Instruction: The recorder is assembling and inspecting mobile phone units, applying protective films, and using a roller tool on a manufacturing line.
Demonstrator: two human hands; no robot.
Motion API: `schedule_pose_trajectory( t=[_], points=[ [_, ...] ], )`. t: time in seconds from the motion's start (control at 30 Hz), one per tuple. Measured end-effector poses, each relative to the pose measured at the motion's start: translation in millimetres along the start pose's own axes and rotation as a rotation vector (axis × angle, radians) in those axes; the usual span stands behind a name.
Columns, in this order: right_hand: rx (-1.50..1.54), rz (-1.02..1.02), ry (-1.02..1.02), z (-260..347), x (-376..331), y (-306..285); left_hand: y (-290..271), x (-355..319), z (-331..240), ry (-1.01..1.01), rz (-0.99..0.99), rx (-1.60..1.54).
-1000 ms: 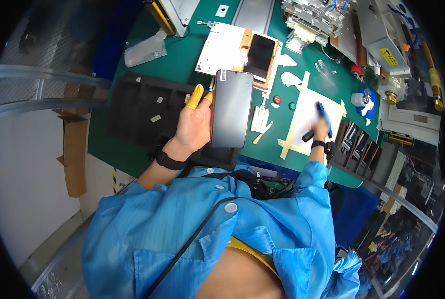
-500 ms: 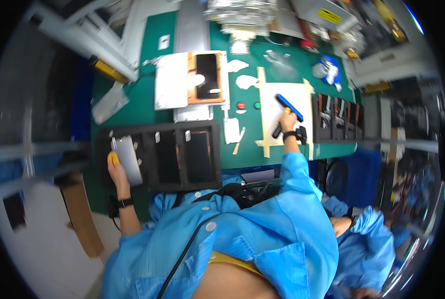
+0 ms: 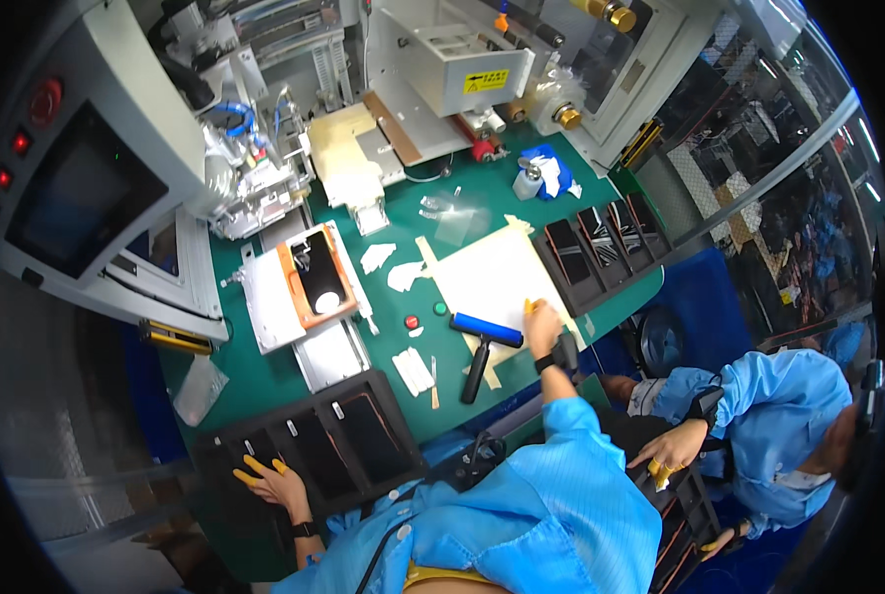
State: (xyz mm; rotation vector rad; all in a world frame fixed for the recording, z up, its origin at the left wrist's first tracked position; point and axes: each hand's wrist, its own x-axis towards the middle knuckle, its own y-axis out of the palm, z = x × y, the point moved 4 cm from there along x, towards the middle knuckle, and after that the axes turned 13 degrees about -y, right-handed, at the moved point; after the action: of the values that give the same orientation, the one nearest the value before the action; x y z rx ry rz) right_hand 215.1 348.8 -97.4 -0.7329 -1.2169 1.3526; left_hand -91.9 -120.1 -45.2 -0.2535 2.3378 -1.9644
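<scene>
My left hand (image 3: 276, 487) is open, its fingers spread and tipped with yellow finger cots. It is over the left end of a black foam tray (image 3: 371, 388) at the near left. Dark phone-like panels (image 3: 321, 457) lie in the tray's slots. My right hand (image 3: 543, 329) is above the right part of a white sheet (image 3: 492, 277) taped to the green mat. Its fingers are bunched together, and anything between them is hidden. Just left of that hand lies a roller (image 3: 487, 331) with a blue drum and black handle, touched by neither hand.
An orange fixture (image 3: 309, 282) holds a dark panel at the left centre. Beyond the white sheet is another black tray (image 3: 581, 282). A spray bottle (image 3: 526, 181) stands at the back. A co-worker's hand (image 3: 672, 447) is at a tray on the right. A machine screen (image 3: 81, 188) rises far left.
My right hand has let go of the roller, which lies nearer me now. My left hand has let go of the silvery panel, no longer visible. The view has turned and shifted.
</scene>
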Motion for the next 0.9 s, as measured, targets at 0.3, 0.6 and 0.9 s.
schedule_pose_trajectory(
  t=[0.3,0.6,0.9],
  points=[
    [-0.084,0.189,-0.017,-82,67,9,-54,-71,-149,0.749,0.298,-0.525],
    [0.498,0.364,-0.359,64,-15,-112,4,-196,-250,-0.079,2.023,-0.927],
    [0.089,-0.166,-0.196,-36,35,-94,9,-171,-202,-0.278,1.448,-1.099]
  ],
)
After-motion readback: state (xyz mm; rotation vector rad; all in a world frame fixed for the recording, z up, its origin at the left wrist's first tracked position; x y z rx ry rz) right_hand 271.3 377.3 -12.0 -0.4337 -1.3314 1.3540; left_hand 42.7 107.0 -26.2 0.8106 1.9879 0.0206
